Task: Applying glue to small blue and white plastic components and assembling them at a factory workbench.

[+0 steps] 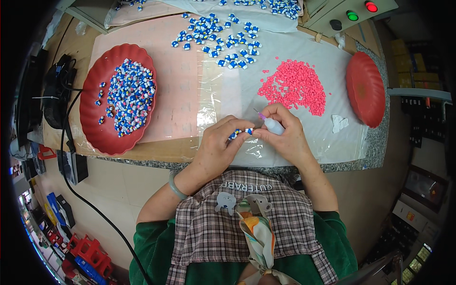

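Observation:
My left hand [222, 138] is closed around a few small blue-and-white figures [234, 134], one of them pinched at the fingertips. In my right hand [288, 134] is a small white squeeze bottle [274, 126] with a purple hub and a thin needle tip pointing up and left. My right thumb and forefinger come close to the pinched figure; whether they touch it, I cannot tell. Just beyond my right hand lies a spread of small pink pieces [297, 85]. Farther off, loose blue-and-white figures [209, 31] are scattered on the table covering.
At left stands a red scalloped tray [90, 118] heaped with figures bearing pink bits [130, 97]. Another red tray [365, 90] sits at the right edge. A crumpled white tissue [339, 123] lies near it. A control box with lit buttons [351, 15] stands behind. A black cable [95, 204] hangs at left.

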The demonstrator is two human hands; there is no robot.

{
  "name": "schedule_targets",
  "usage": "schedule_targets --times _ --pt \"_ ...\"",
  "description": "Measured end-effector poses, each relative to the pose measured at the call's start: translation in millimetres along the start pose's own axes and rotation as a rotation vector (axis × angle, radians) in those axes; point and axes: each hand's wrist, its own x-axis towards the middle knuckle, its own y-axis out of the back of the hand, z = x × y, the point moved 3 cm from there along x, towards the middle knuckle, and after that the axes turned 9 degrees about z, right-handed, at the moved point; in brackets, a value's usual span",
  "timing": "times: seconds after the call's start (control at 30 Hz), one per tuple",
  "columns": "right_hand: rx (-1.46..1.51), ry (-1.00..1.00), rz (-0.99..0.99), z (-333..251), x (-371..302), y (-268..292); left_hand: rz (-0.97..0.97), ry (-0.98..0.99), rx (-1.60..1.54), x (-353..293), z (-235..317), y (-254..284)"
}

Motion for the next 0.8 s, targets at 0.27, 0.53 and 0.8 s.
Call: schedule_targets --times 0.27,0.53,0.8 --pt "0.311 -0.091 0.007 7 -2 7 0.02 0.765 -1.058 9 -5 5" --pt "0.375 -0.143 0.034 17 -8 21 0.104 0.568 -0.805 60 -36 46" --pt "0.332 -0.114 0.027 16 -8 19 0.24 -0.104 0.622 98 -26 34"
